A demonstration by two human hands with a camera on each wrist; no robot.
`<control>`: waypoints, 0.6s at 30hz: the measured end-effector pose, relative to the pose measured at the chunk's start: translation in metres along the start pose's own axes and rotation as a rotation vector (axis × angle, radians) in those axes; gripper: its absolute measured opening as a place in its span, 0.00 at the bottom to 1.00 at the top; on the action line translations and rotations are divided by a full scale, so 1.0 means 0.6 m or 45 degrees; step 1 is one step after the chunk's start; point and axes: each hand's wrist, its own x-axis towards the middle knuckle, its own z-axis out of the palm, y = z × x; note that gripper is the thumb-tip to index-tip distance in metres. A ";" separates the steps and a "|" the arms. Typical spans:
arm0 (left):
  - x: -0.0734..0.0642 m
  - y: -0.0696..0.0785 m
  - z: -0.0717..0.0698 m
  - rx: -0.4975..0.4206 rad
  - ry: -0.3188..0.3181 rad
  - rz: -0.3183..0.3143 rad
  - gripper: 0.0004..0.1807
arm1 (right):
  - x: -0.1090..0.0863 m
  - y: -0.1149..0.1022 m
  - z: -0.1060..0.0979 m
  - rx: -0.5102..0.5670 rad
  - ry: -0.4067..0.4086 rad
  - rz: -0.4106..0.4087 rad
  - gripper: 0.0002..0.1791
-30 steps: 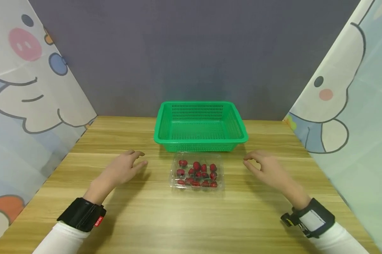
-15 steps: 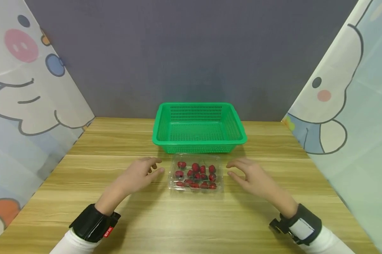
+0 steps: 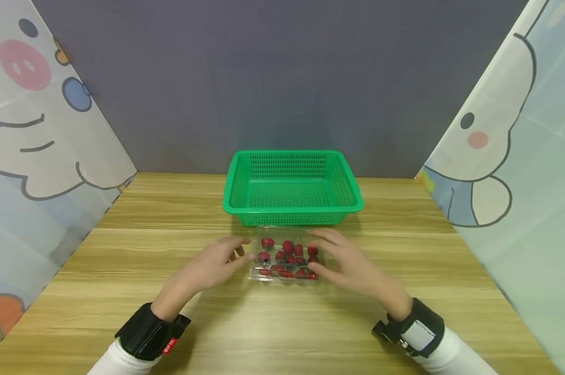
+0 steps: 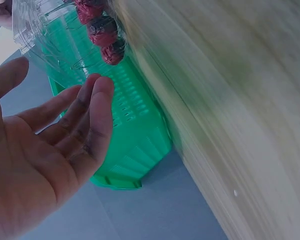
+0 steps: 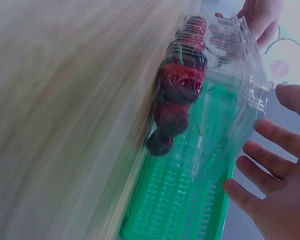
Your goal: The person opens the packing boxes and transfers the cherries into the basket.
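A clear plastic clamshell box lies on the table with several dark red cherries inside, some with stems. At its left side is my left hand, fingers loosely spread and thumb apart, the fingertips close to the box's edge. My right hand reaches over the box's right end with its fingers spread. In the right wrist view the fingertips stand beside the clear wall; whether they touch it I cannot tell. Neither hand grips anything.
Right behind the box stands a green perforated plastic basket, with nothing visible inside. A grey panel rises at the back of the wooden table. Cartoon-printed sheets flank both sides.
Both hands have moved inward toward the box. The right hand has come over its right end, and the left has come up to its left edge. Box and basket have stayed put.
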 end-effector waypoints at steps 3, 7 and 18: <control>0.002 0.002 0.001 -0.016 -0.012 0.009 0.25 | 0.005 -0.004 0.006 0.002 -0.041 0.003 0.22; 0.006 0.004 0.003 -0.043 -0.029 0.034 0.24 | 0.007 -0.008 0.009 -0.002 -0.082 -0.008 0.24; 0.010 0.007 0.004 -0.045 -0.068 0.075 0.24 | 0.014 -0.016 0.014 -0.124 -0.137 -0.007 0.24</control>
